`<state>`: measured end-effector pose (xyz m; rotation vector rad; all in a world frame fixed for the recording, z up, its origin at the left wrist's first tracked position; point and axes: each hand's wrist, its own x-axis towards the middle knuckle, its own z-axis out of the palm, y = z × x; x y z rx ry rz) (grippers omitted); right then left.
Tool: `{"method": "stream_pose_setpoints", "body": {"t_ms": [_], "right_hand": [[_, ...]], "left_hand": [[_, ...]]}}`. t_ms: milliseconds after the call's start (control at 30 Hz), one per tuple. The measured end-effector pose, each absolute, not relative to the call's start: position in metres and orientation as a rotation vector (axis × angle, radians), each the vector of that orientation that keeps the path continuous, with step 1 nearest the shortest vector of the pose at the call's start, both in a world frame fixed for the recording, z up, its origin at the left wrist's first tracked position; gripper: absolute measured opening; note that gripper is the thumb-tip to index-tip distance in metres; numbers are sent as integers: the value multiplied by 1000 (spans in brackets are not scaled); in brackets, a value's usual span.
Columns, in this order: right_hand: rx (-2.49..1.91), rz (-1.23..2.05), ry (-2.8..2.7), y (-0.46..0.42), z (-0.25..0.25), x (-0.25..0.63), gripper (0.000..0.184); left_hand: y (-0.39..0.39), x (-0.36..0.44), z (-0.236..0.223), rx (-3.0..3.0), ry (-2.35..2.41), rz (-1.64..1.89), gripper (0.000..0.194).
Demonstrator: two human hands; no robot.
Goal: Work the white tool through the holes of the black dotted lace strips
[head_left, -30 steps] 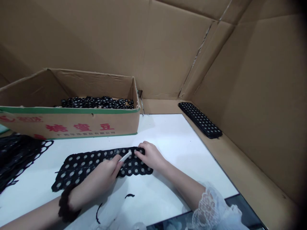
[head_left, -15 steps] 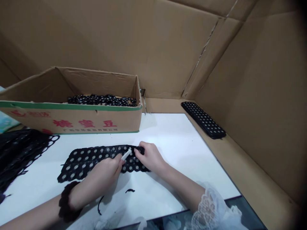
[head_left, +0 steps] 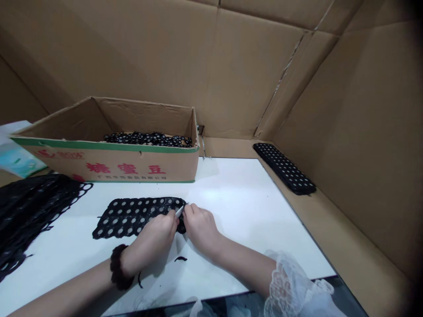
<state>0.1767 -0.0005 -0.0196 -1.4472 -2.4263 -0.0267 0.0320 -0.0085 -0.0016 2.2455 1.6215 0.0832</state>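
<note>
A black sheet (head_left: 124, 211) with rows of round pale spots lies on the white tabletop. My left hand (head_left: 157, 233), with a dark scrunchie at its wrist, is closed around a thin white stick-like tool (head_left: 179, 211). The tool's tip is at the sheet's right end, partly hidden by fingers. There, my right hand (head_left: 201, 229) pinches the sheet's right edge with thumb and fingertips, close against the tool. My left hand covers part of the sheet's lower right. Small black scraps (head_left: 180, 259) lie in front of the hands.
An open cardboard box (head_left: 109, 165) holding black ring-patterned pieces stands behind the sheet. More black perforated material (head_left: 36, 207) is heaped at left. Dotted black sheets (head_left: 284, 169) rest on the cardboard ledge at right. Tall cardboard walls (head_left: 231, 70) enclose the back and right.
The sheet's right end is now folded or gathered in at my right hand's fingers. The tool tip has come close to those fingers. The view has shifted slightly.
</note>
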Motion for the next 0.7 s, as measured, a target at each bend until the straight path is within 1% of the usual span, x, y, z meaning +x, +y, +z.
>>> {"method": "stream_pose_setpoints", "body": {"t_ms": [100,267,367,467,700], "right_hand": [[-1419,-93,-2438,-2,-24,176,11],[-1408,-120,-2464,-2,-25,177,13],[-1409,-137,-2481,-2,-24,178,10],[-1407,-133,-2505,-3,-24,177,8],[-1413,-112,-2510,-4,-25,175,11]], "left_hand": [[-9,35,-2,2254,1606,101,26],[-7,34,-3,2259,1592,123,24],[-5,35,-4,2270,1596,139,24],[-5,36,-5,2255,1596,160,24],[-5,38,-4,2210,1618,183,25]]}}
